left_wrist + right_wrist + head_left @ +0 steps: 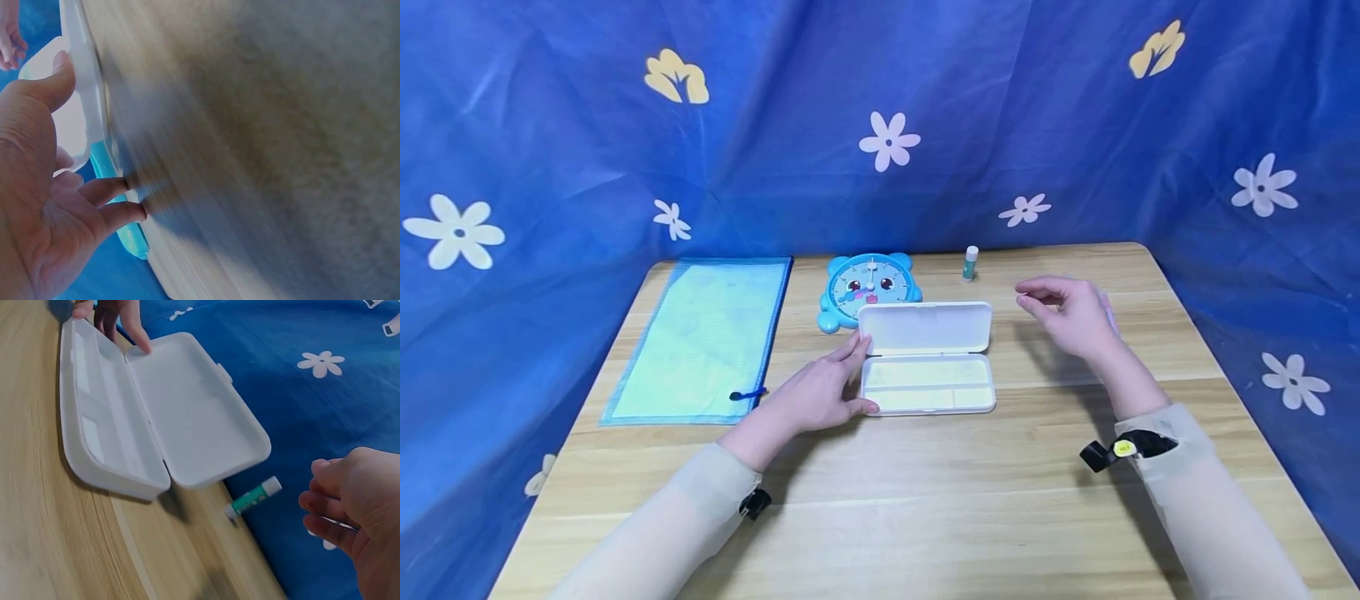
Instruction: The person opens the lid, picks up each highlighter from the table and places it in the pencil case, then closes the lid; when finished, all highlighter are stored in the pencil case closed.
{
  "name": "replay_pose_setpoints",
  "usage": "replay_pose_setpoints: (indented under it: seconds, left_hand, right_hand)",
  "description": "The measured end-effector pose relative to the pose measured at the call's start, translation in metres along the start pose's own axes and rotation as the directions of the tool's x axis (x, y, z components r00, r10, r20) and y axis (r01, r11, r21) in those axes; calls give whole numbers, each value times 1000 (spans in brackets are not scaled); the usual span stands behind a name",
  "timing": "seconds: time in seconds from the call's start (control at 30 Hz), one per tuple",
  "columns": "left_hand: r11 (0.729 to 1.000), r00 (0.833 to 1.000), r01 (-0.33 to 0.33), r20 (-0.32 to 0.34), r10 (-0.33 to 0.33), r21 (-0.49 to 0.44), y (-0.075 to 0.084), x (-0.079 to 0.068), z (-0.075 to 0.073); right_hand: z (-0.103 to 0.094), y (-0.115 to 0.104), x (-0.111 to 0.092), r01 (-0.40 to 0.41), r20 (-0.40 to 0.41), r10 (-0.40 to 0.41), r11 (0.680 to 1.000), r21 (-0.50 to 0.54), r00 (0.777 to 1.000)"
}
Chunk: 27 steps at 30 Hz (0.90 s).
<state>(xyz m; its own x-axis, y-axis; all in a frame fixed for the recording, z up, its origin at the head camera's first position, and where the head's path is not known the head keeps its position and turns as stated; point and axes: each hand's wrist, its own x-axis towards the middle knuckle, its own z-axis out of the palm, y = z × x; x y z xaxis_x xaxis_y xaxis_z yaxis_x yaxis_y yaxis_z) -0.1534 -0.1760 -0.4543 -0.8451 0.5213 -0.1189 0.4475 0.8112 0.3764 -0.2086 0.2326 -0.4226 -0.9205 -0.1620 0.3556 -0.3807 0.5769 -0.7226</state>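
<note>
A white pencil case lies with its lid raised, its divided inside holding nothing. At its left end my left hand grips the case, thumb at the front corner and a finger against the lid; the thumb shows on the base in the left wrist view. To the right of the case, over the table, hovers my right hand, fingers loosely curled with nothing between them. A green glue stick with a white cap stands behind the case, nearest the right hand.
A blue cartoon clock sits just behind the case. On the left lies a light-blue zip folder with a dark pull tab. Something pinkish is partly hidden behind my right hand. Blue flowered cloth hangs around the wooden table.
</note>
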Motion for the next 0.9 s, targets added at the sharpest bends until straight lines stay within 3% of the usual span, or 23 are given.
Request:
replay_pose_setpoints:
  seconds: [0.27,0.57,0.77,0.9]
  left_hand:
    - [1000,1000,5,4,-5,17,0,1,1]
    - [1000,1000,-3,5,3,9,2,2,0]
    - [1000,1000,7,11,-7,3,1,2,-1]
    - [1000,1000,4,10,-4,5,1,2,-1]
  right_hand:
    - [-16,16,-9,-14,-58,17,998,62,998]
    - [-31,35,-27,-107,-82,106,994,3,991]
    - [-29,45,-36,-138,-68,136,990,-29,988]
    - [-26,54,-40,-172,-67,165,980,-103,984]
